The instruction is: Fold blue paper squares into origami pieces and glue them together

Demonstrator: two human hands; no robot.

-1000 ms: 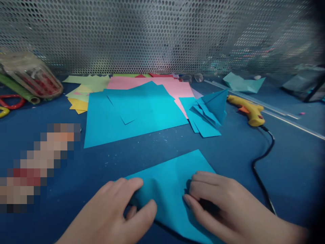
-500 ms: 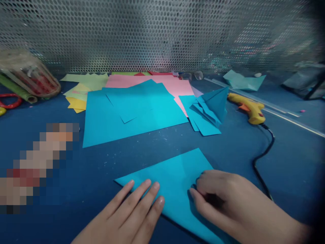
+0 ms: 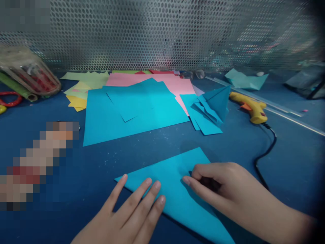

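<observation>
A folded sheet of blue paper lies on the blue table in front of me, its pointed corner to the left. My left hand rests flat across its near left edge, fingers stretched out and slightly spread. Over the right part of the sheet is my right hand, fingers curled in and thumb close to the bent forefinger. I see nothing between those fingertips, though the other fingers' tips are hidden.
Larger blue sheets lie beyond, over pink paper. To their right are folded blue pieces and a yellow glue gun with a black cord. A clear jar stands at left. A perforated metal panel closes the back.
My right hand has slid a little left and away from me over the folded paper. The little finger of my left hand has spread outward. The view has shifted slightly.
</observation>
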